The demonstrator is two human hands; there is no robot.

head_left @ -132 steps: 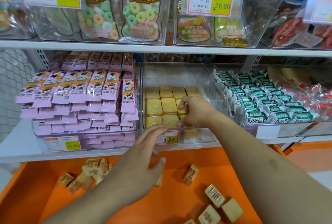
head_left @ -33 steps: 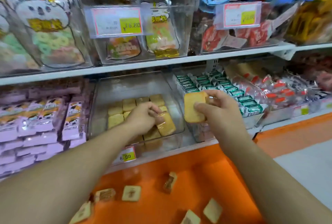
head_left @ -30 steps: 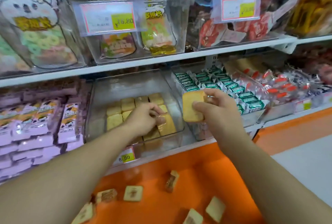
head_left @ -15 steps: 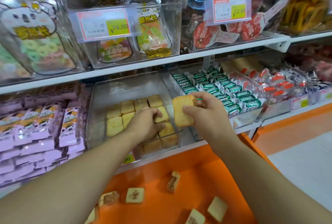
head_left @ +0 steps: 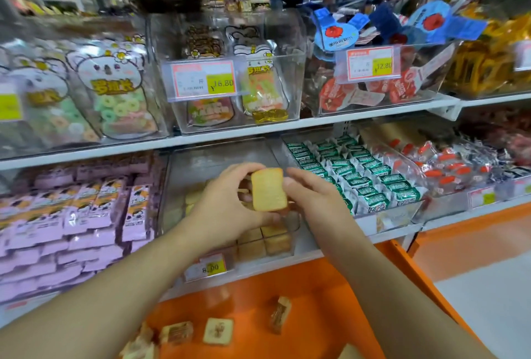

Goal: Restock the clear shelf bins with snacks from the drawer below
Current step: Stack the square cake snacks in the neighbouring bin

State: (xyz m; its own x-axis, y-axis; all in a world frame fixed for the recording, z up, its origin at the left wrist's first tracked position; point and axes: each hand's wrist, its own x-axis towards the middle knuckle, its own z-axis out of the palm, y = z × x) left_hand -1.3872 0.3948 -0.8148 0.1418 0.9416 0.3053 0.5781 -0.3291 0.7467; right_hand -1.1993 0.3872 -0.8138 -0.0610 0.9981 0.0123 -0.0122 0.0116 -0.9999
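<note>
- We hold one cake [head_left: 268,189] upright at frame centre, just in front of the bin [head_left: 218,157] on the lower shelf.
- Our left hand [head_left: 227,209] curls round the cake's left edge and bottom; our right hand [head_left: 313,200] sits against its right edge, thumb on the face. The right fingers behind the cake are hidden, so we can only guess that they grip it too.
- Done so far, as we judge it: the bin already carries rows of cakes across its floor and a stack [head_left: 267,240] against its front wall, yet its upper part looks bare.
- Left to do: this cake is not yet placed, and several loose cakes [head_left: 218,331] lie in the orange drawer [head_left: 316,301] at the bottom of the frame.
- We would call the restock partway through.
</note>
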